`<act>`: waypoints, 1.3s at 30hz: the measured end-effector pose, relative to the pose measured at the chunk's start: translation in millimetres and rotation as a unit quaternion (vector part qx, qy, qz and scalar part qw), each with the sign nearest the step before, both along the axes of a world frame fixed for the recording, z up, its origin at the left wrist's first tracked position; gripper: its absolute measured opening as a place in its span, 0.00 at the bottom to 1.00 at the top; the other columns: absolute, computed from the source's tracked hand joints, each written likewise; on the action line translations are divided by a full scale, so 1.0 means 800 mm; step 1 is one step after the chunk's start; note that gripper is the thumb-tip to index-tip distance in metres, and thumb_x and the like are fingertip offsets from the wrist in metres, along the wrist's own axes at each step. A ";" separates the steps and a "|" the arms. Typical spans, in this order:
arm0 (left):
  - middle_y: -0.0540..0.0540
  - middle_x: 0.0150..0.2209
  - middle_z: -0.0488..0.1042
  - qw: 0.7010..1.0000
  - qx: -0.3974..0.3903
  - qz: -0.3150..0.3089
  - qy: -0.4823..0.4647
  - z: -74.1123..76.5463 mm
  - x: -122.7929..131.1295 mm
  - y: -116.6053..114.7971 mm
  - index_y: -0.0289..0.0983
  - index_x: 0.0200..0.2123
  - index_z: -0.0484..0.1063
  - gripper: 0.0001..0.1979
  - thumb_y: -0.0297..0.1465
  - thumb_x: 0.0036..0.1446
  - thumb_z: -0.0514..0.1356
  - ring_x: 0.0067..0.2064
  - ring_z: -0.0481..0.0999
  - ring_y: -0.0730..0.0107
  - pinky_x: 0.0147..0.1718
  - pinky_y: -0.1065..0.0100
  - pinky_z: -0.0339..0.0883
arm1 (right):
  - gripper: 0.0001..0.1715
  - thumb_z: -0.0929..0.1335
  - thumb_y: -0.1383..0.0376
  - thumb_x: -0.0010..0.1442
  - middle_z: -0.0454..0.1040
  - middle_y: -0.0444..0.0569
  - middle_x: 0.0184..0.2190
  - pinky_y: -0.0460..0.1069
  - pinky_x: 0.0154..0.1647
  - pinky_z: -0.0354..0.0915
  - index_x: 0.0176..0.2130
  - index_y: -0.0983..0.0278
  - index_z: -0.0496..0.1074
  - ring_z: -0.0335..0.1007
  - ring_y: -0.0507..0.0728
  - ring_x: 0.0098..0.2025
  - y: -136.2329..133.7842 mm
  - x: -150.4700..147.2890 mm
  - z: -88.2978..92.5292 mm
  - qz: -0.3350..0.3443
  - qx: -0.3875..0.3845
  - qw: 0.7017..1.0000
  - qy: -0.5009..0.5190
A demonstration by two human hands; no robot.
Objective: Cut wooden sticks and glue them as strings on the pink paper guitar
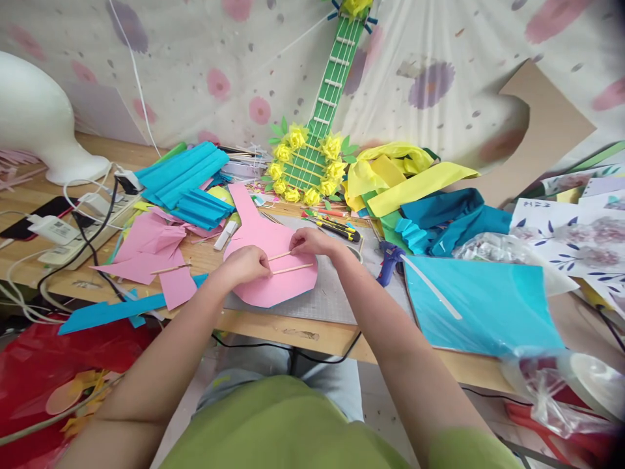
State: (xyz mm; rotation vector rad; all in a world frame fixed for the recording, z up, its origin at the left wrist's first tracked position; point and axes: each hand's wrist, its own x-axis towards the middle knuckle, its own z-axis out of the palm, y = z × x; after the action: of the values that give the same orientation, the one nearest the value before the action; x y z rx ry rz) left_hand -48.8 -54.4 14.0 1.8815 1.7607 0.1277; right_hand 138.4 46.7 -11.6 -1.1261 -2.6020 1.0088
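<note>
A person seated at a cluttered craft table works both hands over a pink guitar-shaped cutout point(288, 290), which lies flat on a grey cutting mat point(332, 303) at the near edge of the table, its narrow neck pointing away and to the left. Two thin wooden sticks lie across the cutout's rounded body, nearly parallel, their long axes running left to right and rising slightly to the right, crosswise to the neck. The left hand point(247, 264) is curled knuckles-up on the left side of the body, fingertips closed on the left end of the lower stick point(295, 268), whose right end lies free on the paper. The right hand point(312, 242), just beyond and to the right, pinches the right end of the upper stick point(280, 256). The upper stick spans the gap between the two hands, and whether the left fingers also touch it cannot be made out. A third stick point(170, 268) lies well apart on pink scraps to the left. A utility knife point(336, 229) and a blue glue gun point(388, 260) lie near the right hand, and a finished green paper guitar point(312, 166) leans against the backdrop behind.
</note>
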 end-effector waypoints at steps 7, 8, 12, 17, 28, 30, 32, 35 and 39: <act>0.50 0.22 0.73 0.995 -0.062 -0.035 0.070 0.015 0.006 0.012 0.39 0.23 0.75 0.10 0.36 0.34 0.60 0.24 0.67 0.74 0.21 0.73 0.53 | 0.09 0.69 0.65 0.44 0.73 0.42 0.27 0.41 0.26 0.55 0.30 0.64 0.74 0.63 0.47 0.27 0.006 -0.002 0.008 0.005 -0.020 0.999 -0.042; 0.50 0.21 0.73 0.995 -0.063 -0.038 0.071 0.014 0.007 0.012 0.39 0.23 0.75 0.10 0.36 0.34 0.60 0.24 0.67 0.74 0.21 0.73 0.53 | 0.09 0.69 0.65 0.44 0.73 0.42 0.26 0.41 0.26 0.55 0.30 0.64 0.75 0.63 0.47 0.27 0.004 -0.004 0.010 0.011 -0.013 0.999 -0.045; 0.50 0.21 0.73 0.994 -0.060 -0.039 0.082 0.012 0.006 0.014 0.39 0.23 0.75 0.10 0.37 0.34 0.60 0.23 0.67 0.74 0.21 0.73 0.53 | 0.08 0.69 0.64 0.44 0.73 0.42 0.25 0.42 0.26 0.54 0.28 0.64 0.75 0.63 0.48 0.26 -0.006 -0.013 0.018 0.044 0.018 0.998 -0.051; 0.49 0.20 0.71 0.990 -0.087 -0.060 0.093 0.013 0.005 0.024 0.37 0.23 0.75 0.13 0.39 0.33 0.61 0.22 0.65 0.73 0.21 0.72 0.53 | 0.09 0.69 0.64 0.43 0.73 0.43 0.25 0.42 0.26 0.54 0.28 0.65 0.75 0.63 0.48 0.27 -0.004 -0.017 0.019 0.046 0.017 0.997 -0.060; 0.51 0.12 0.62 0.965 -0.141 -0.157 0.154 0.039 0.022 0.046 0.34 0.16 0.69 0.10 0.36 0.34 0.61 0.18 0.60 0.74 0.20 0.71 0.52 | 0.13 0.66 0.60 0.48 0.71 0.44 0.27 0.43 0.29 0.55 0.31 0.66 0.73 0.61 0.48 0.29 0.019 0.005 0.025 0.010 -0.020 1.000 0.015; 0.51 0.11 0.61 0.964 -0.145 -0.155 0.159 0.041 0.023 0.044 0.34 0.18 0.71 0.10 0.36 0.35 0.61 0.18 0.60 0.74 0.20 0.70 0.52 | 0.11 0.66 0.62 0.47 0.70 0.43 0.26 0.43 0.28 0.55 0.30 0.66 0.73 0.60 0.48 0.28 0.015 0.011 0.026 -0.004 -0.002 1.000 0.021; 0.52 0.11 0.61 0.965 -0.150 -0.149 0.157 0.040 0.021 0.044 0.34 0.20 0.72 0.10 0.36 0.35 0.60 0.17 0.60 0.73 0.20 0.70 0.52 | 0.09 0.66 0.64 0.47 0.68 0.43 0.24 0.43 0.27 0.54 0.30 0.66 0.73 0.59 0.48 0.27 0.006 0.019 0.025 -0.020 0.019 0.999 0.026; 0.52 0.11 0.61 0.968 -0.156 -0.139 0.138 0.037 0.014 0.045 0.34 0.21 0.73 0.10 0.36 0.36 0.60 0.17 0.60 0.73 0.20 0.70 0.52 | 0.09 0.66 0.65 0.48 0.67 0.43 0.24 0.43 0.27 0.54 0.30 0.66 0.73 0.59 0.48 0.27 -0.015 0.030 0.021 -0.008 0.037 0.998 0.046; 0.51 0.16 0.66 0.983 -0.102 -0.118 0.099 0.033 0.002 0.052 0.36 0.20 0.71 0.13 0.41 0.38 0.59 0.20 0.62 0.74 0.20 0.72 0.51 | 0.07 0.68 0.66 0.48 0.67 0.46 0.29 0.45 0.36 0.56 0.31 0.65 0.73 0.61 0.51 0.34 -0.040 0.040 0.008 0.047 0.078 0.995 0.045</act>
State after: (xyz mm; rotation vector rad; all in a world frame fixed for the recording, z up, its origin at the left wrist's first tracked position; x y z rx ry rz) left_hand -47.0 -13.0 40.3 1.9873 1.5888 -0.3262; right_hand 170.4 15.0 -5.0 -0.9076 -2.6303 0.8351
